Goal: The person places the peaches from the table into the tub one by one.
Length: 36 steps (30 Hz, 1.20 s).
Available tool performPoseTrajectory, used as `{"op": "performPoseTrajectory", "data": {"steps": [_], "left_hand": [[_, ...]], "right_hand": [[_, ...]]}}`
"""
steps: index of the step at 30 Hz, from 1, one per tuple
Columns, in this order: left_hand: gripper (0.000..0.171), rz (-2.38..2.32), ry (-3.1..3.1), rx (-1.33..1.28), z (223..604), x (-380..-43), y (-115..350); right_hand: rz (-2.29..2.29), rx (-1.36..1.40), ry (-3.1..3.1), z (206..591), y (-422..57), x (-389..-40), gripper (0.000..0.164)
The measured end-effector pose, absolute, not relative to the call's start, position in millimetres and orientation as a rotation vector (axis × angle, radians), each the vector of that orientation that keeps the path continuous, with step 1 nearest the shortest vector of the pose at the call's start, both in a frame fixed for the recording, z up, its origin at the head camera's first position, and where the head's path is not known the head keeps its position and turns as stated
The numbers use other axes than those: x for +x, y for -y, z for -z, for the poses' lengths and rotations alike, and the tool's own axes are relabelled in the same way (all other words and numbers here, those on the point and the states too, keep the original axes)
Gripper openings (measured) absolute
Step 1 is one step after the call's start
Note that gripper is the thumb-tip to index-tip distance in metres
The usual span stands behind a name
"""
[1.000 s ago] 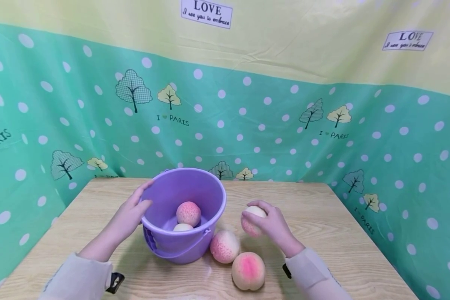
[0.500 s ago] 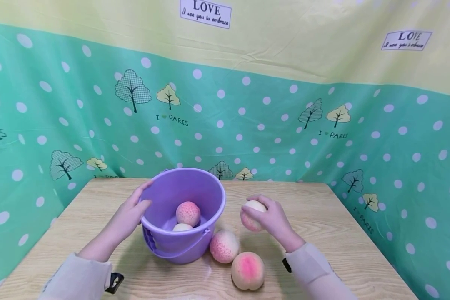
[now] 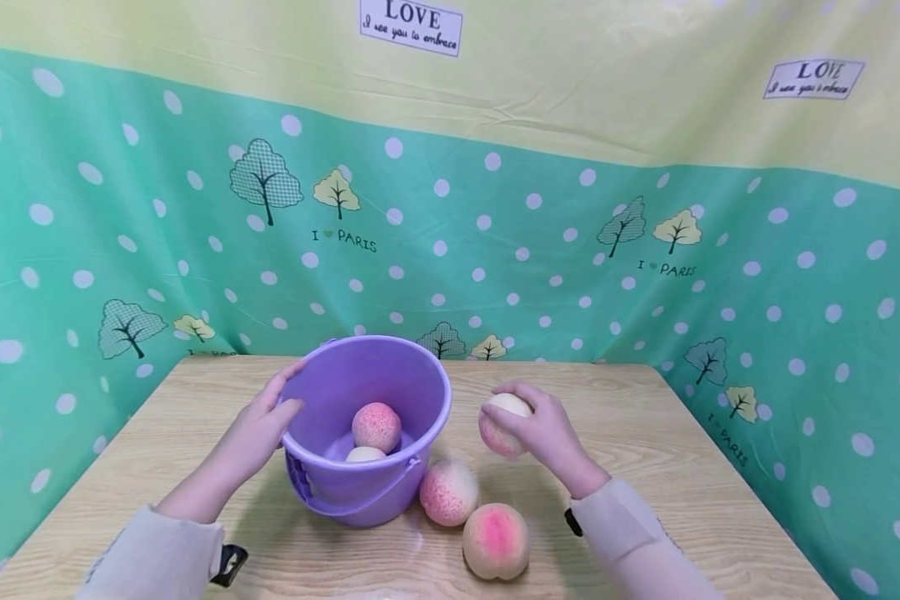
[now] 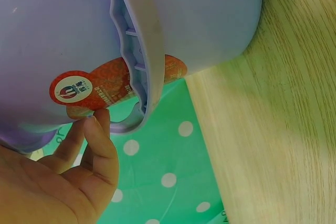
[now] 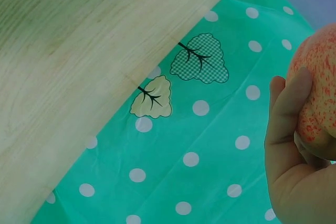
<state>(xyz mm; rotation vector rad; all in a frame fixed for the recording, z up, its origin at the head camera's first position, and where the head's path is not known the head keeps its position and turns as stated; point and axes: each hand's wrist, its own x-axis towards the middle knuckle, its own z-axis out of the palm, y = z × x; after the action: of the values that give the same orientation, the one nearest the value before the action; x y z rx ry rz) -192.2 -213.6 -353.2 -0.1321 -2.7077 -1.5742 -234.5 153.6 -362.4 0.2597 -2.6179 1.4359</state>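
Observation:
My left hand (image 3: 258, 417) grips the rim of a purple bucket (image 3: 360, 492), which stands upright on the table. In the left wrist view its curled fingers (image 4: 102, 150) lie against the outer wall, near a red label (image 4: 102, 87). Two peaches lie inside the bucket: a speckled pink one (image 3: 377, 427) and a pale one (image 3: 365, 454), mostly hidden by the front rim. To the bucket's right, my right hand (image 3: 547, 433) holds a white-and-pink peach (image 3: 504, 423) between thumb and fingers. The right wrist view shows this peach (image 5: 323, 98) with red speckles.
Beside the bucket's base sits a speckled white-and-pink peach (image 3: 448, 493). A tan peach with a bright pink streak (image 3: 497, 542) is just in front of it. The bucket's handle (image 3: 367, 500) hangs down its front. Green dotted cloth (image 3: 465, 250) walls the wooden table (image 3: 630, 500) on three sides.
My right hand has lifted slightly with the peach, up and away in the head view. The left hand, the bucket and the other peaches have stayed put.

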Motion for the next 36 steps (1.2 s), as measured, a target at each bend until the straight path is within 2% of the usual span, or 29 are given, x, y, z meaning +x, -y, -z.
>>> {"op": "performPoseTrajectory", "data": {"steps": [36], "left_hand": [[0.061,1.569,2.709,-0.122,351,-190,212]], "right_hand": [[-1.406,0.307,2.617,341,-146,-233,0.032]]}}
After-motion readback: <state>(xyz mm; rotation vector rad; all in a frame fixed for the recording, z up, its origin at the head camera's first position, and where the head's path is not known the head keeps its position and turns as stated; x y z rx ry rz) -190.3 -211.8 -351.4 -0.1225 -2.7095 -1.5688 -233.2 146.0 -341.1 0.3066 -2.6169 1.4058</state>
